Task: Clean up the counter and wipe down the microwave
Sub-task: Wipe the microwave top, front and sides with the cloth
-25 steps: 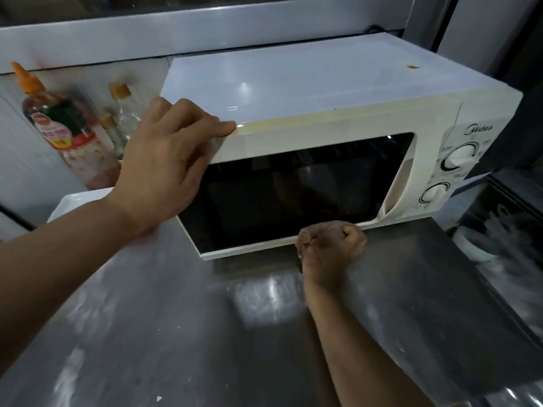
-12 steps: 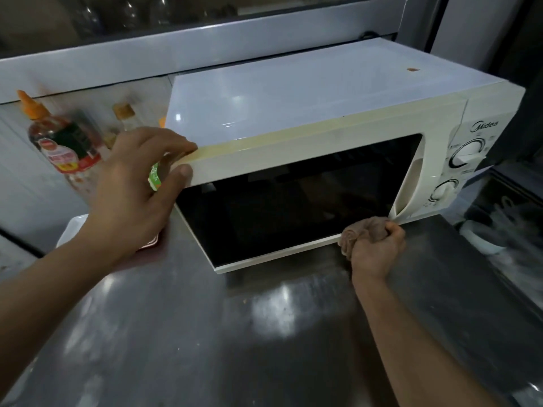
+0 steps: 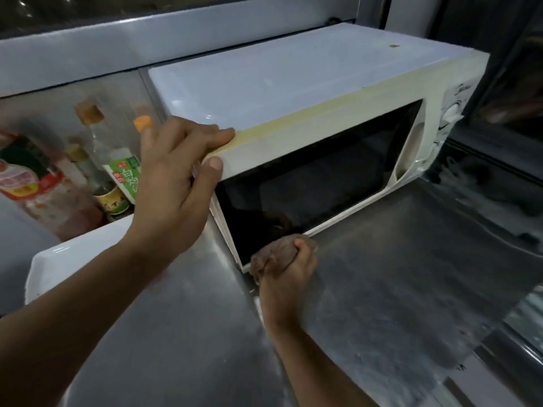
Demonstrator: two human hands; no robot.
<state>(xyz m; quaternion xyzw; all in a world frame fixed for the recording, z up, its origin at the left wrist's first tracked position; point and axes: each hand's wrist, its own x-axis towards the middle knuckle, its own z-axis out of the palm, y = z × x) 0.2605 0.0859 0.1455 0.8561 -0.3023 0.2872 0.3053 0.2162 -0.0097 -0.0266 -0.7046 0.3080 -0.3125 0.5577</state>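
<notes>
A cream-white microwave (image 3: 293, 83) with a dark glass door stands on the steel counter (image 3: 382, 274). My left hand (image 3: 176, 183) grips its top left front corner, fingers over the top edge and thumb on the door frame. My right hand (image 3: 291, 268) is balled around a brown cloth (image 3: 273, 251) and presses it against the lower left corner of the door. Two white dials sit on the microwave's right panel.
Sauce bottles (image 3: 117, 171) crowd the wall to the left of the microwave, one with a green label and one with a red label. A white rectangular tray (image 3: 73, 259) lies on the counter below them. A dark recess drops off to the right of the counter.
My right hand has swept the cloth from the door's lower right back to its lower left corner. My left hand kept its hold on the top left corner.
</notes>
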